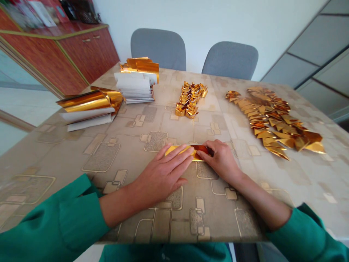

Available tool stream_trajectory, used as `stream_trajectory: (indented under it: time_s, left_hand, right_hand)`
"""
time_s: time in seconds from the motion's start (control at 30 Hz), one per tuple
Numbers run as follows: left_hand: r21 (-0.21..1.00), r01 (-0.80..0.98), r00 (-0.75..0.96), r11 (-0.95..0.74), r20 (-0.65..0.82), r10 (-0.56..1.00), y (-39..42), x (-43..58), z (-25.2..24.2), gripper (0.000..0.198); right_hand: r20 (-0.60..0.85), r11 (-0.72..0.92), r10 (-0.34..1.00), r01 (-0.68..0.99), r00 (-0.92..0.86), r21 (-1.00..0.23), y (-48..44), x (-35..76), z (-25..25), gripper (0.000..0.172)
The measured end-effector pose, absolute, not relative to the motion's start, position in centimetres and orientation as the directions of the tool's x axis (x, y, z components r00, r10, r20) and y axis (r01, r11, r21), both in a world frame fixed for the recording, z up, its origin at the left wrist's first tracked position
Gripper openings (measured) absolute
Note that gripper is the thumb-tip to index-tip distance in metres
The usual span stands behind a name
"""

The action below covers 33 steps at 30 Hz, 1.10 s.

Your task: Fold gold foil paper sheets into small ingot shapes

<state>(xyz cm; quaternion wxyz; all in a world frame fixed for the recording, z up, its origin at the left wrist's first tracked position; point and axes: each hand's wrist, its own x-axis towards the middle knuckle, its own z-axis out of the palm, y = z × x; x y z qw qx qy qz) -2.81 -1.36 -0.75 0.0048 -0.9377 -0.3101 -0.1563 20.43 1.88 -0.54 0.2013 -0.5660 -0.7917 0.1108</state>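
Observation:
A strip of gold foil paper (180, 150) lies folded on the table, with a darker orange-gold fold at its right end. My left hand (163, 171) presses flat on top of it, fingers together. My right hand (220, 160) holds the strip's right end with its fingertips. Part of the strip is hidden under both hands. Two stacks of gold-backed white paper sheets (89, 105) (137, 80) stand at the far left. Folded gold ingot shapes (189, 99) form a heap at the far middle, and many gold foil triangles (272, 120) overlap in rows at the right.
The table has a beige patterned cover (54, 153) with a glossy surface, and its far edge runs behind the gold pieces. Two grey chairs (158, 49) (230, 60) stand beyond it. A red-brown wooden cabinet (87, 54) stands at the far left.

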Motion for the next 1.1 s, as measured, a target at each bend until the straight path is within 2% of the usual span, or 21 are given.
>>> stream_trajectory:
  time_s: [0.1, 0.17, 0.33, 0.47, 0.57, 0.77, 1.1]
  left_hand:
    - [0.129, 0.570, 0.785, -0.811, 0.205, 0.584, -1.9, -2.6, -1.5, 0.070]
    - [0.161, 0.581, 0.784, -0.798, 0.155, 0.601, -2.1, -2.6, -1.9, 0.074]
    - [0.200, 0.579, 0.786, -0.790, 0.120, 0.607, -2.0, -2.7, -2.0, 0.076]
    - [0.203, 0.578, 0.785, -0.791, 0.126, 0.606, -2.1, -2.7, -1.9, 0.074]
    - [0.197, 0.586, 0.782, -0.786, 0.120, 0.612, -2.1, -2.7, -2.0, 0.074]
    - [0.196, 0.590, 0.779, -0.783, 0.115, 0.616, -2.1, -2.6, -1.9, 0.076]
    - [0.190, 0.590, 0.778, -0.784, 0.125, 0.616, -2.2, -2.7, -2.1, 0.074]
  right_hand:
    - [0.195, 0.339, 0.939, 0.856, -0.283, -0.390, 1.9, 20.5, -0.5, 0.024]
    - [0.185, 0.345, 0.938, 0.851, -0.294, -0.396, 2.0, 20.6, -0.3, 0.024]
    - [0.173, 0.347, 0.938, 0.834, -0.301, -0.429, 2.1, 20.6, -0.3, 0.031]
    - [0.225, 0.319, 0.940, 0.894, -0.256, -0.315, 2.0, 20.4, -0.8, 0.021]
    - [0.245, 0.300, 0.939, 0.920, -0.240, -0.251, 2.0, 20.2, -1.0, 0.020]
    - [0.251, 0.273, 0.943, 0.942, -0.221, -0.196, 2.1, 20.0, -0.9, 0.028]
    - [0.261, 0.283, 0.936, 0.946, -0.236, -0.158, 2.1, 19.7, -1.1, 0.023]
